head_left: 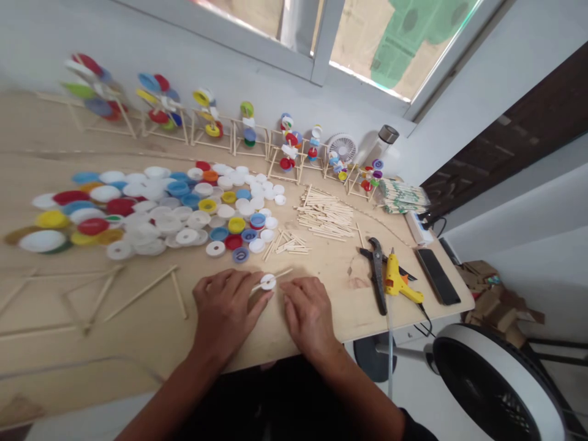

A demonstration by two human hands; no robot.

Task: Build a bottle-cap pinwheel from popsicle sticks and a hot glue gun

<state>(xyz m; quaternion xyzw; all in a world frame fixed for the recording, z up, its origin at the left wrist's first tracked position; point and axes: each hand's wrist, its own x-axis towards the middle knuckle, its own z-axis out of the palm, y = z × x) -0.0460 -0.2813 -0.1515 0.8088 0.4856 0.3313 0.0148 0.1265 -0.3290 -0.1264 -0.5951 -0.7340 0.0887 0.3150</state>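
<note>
Between the thumb and fingers of my left hand [229, 309] is a small white bottle cap [268, 282] with a thin wooden stick [283, 272] running across it. The stick's free end points up and right, toward my right hand [310, 315]. That hand rests on the table just right of the cap, its fingers curled together; whether anything is pinched in them is hidden. Just beyond my hands lie many loose bottle caps [235, 242] in white, blue, red and yellow. Short sticks [289, 243] lie scattered close by, with a larger pile of sticks [325, 214] behind them.
Wheel-like models of caps and sticks [212, 119] line the wall. On the right are a black-handled cutter [377, 275], a yellow glue gun [397, 280], a phone [438, 275] and a power strip [418, 228]. Stick frames [147, 294] lie left. A large fan [496, 380] stands beyond the table edge.
</note>
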